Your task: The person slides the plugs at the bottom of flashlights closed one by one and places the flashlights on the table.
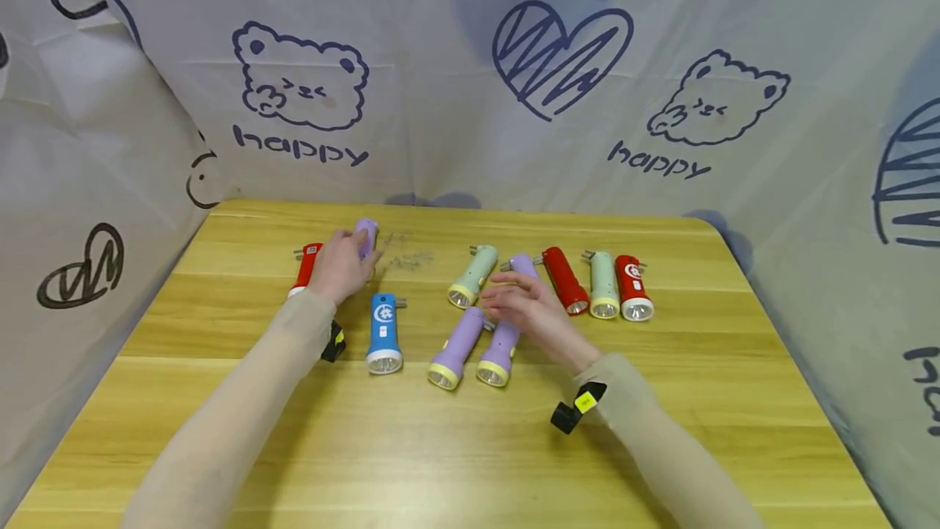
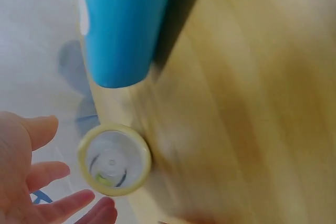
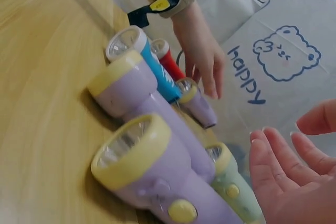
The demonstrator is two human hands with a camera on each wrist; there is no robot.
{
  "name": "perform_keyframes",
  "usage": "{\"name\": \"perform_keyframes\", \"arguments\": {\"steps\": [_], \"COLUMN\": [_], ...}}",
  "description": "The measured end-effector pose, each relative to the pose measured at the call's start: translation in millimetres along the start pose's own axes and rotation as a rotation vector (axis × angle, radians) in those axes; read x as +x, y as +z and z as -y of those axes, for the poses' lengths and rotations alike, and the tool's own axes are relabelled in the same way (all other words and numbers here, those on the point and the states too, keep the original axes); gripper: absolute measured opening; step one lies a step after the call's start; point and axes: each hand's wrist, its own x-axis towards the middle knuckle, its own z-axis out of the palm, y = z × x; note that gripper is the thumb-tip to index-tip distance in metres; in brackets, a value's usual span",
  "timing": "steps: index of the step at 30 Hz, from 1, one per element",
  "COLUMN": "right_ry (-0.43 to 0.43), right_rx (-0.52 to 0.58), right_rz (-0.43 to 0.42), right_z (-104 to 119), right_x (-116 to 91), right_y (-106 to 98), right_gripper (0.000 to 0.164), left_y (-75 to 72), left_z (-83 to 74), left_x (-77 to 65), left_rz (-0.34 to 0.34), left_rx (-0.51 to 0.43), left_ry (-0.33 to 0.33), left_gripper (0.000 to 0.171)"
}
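Observation:
My left hand (image 1: 341,268) is at a purple flashlight (image 1: 366,237) near the table's back left. In the left wrist view its fingers are spread beside that flashlight's yellow-rimmed lens (image 2: 113,161), not wrapped round it. The right hand (image 1: 539,313) hovers with loose, slightly bent fingers over the middle group and holds nothing. Below and beside it lie two purple flashlights (image 1: 458,345) with yellow rims, one partly covered by the hand. Another purple flashlight (image 1: 524,264) shows behind the fingers. A pale green flashlight (image 1: 472,276) lies to their left.
A blue flashlight (image 1: 383,333) lies right of the left forearm. Left of the left hand is a partly hidden red flashlight (image 1: 308,264). On the right lie a red flashlight (image 1: 564,277), a green one (image 1: 604,284) and a white-rimmed red one (image 1: 633,284). Printed cloth (image 1: 441,162) hangs behind the table.

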Motion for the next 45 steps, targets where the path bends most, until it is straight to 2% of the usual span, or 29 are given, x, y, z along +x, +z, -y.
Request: {"name": "perform_keyframes", "arguments": {"steps": [4,12,15,19,25,31,37,41,45], "right_ry": [-0.058,-0.249,-0.280,-0.294,-0.341,-0.392,-0.395,-0.376,-0.362], "right_rx": [-0.131,-0.442,-0.574,-0.685,-0.744,-0.754,-0.761,-0.765,-0.769], "right_rz": [-0.033,-0.125,-0.181,-0.214,-0.235,-0.276,-0.282,-0.288,-0.291], "right_z": [-0.4,-1.1,0.4,1.7,0.9,-1.8,-1.5,-0.6,-1.1], "right_x": [-3.4,-6.3,-8.0,-10.2,-10.3,-8.6,-8.5,-8.4,-8.6], "right_y": [-10.7,-28.4,-33.4,-38.8,-44.1,-47.6,-48.8,-50.2,-52.2], "right_gripper": [0.040,0.032,0.030,0.030,0.031,0.027,0.027,0.028,0.029], "left_y": [-1.0,-1.9,0.3,6.3,21.5,37.2,49.6,56.9,64.4], "left_z": [-7.6,-37.2,-50.9,-71.5,-100.9,-119.8,-129.8,-132.3,-135.1], "left_x": [1.5,2.8,5.8,11.3,16.6,18.0,19.2,20.8,22.8], "left_rz": [-0.035,0.017,0.027,0.038,0.083,0.208,0.293,0.310,0.322], "left_rx": [0.017,0.016,0.022,0.012,0.033,0.072,0.116,0.137,0.111], "left_ry": [0.032,0.031,0.041,0.060,0.068,0.021,0.013,-0.006,-0.017], "left_gripper": [0.057,0.063,0.065,0.067,0.071,0.081,0.086,0.083,0.073]}}
